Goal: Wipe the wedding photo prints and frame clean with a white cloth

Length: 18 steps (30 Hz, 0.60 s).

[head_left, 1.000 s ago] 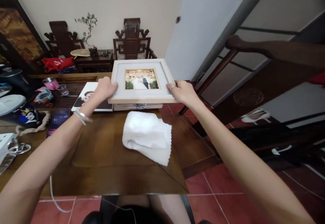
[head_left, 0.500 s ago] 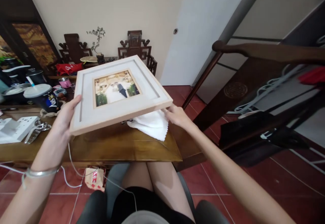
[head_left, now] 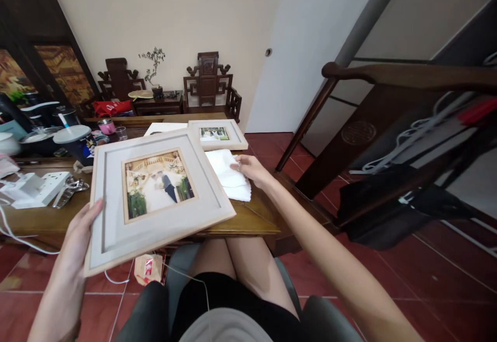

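Note:
A picture frame (head_left: 205,205) with a pale wood edge, white mat and wedding photo is tilted over the table's front edge. My left hand (head_left: 79,233) grips its left side, thumb on the front and the other fingers hidden behind. My right hand (head_left: 254,170) pinches the edge of a folded white cloth (head_left: 225,171), which lies on the wooden table (head_left: 256,220) to the right of the frame. Behind the cloth lies a second, smaller-looking picture frame (head_left: 237,137) with a photo in it. A white flat item (head_left: 165,128) shows partly behind the held frame.
On the table's left are a white power strip (head_left: 50,187), a clear plastic-looking item (head_left: 70,191), a dark lidded cup (head_left: 75,137) and a pink cup (head_left: 106,126). A wooden chair (head_left: 361,104) stands close on the right. A paper bag (head_left: 148,268) sits below the table.
The held frame has come down, left and nearer to me, uncovering the second frame. My right hand has left the held frame's right corner and taken hold of the white cloth.

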Motion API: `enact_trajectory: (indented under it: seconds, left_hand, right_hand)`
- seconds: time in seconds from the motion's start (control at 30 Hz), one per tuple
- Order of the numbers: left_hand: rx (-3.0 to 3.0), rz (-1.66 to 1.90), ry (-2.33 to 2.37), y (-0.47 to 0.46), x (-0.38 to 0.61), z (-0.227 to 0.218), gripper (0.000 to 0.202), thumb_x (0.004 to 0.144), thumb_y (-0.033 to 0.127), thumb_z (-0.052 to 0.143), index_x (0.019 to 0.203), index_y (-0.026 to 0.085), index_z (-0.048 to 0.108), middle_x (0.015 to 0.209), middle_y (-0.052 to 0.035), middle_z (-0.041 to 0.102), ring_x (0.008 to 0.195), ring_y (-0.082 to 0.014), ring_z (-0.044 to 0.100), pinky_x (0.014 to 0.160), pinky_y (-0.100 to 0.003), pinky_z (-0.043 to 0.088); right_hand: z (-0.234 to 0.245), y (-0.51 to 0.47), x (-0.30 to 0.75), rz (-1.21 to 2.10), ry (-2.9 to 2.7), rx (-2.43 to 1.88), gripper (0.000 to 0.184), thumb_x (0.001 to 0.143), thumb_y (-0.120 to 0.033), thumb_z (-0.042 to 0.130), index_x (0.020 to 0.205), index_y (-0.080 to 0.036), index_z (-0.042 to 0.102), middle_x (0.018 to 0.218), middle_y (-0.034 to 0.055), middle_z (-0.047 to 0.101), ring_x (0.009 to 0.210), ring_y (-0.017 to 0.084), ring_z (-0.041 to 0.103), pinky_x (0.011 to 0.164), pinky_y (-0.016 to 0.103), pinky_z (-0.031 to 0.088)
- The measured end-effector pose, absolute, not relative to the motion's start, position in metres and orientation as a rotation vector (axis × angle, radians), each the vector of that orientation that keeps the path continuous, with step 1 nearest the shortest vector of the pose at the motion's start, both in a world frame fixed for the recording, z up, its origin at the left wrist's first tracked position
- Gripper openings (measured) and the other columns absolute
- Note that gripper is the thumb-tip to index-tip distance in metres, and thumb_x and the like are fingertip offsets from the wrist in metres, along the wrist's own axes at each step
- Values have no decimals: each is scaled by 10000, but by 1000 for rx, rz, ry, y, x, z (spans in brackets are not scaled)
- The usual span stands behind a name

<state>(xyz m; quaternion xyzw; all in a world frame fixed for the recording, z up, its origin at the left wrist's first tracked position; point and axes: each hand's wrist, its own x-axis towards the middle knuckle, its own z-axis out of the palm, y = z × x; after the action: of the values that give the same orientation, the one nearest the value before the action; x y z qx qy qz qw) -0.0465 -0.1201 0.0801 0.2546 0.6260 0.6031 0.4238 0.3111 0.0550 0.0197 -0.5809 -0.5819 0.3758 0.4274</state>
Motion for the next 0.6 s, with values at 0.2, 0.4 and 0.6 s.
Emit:
enact_trajectory:
  seconds: [0.2,0.4,0.6]
  left_hand:
    - [457,1517,1546,-128,-50,67,151,786,138,630,933,129,663,670,-2,745,488,-147,690,504,-199,576]
    - [386,1477,1551,-128,-47,62,213,857,129,564,1048,109,658,694,-6,751,510,-141,698,516,-198,577]
    - [345,1474,1568,-129,-49,56,242,893,111,529,1115,106,625,628,29,718,468,-115,671,497,-171,550]
  right_hand:
    - [23,43,336,1256,-1114,-1220,163,552,-271,552,693,-231,480,639,8,584,639,197,580,589,321,519]
    - [21,37,349,1293,-931,-1204,173,605,-327,598,732,-221,546,641,18,610,636,207,593,590,335,527]
    - [8,18,348,1286,-1000,-1213,281,510,-266,728,724,-189,562,672,8,611,625,152,577,613,281,487]
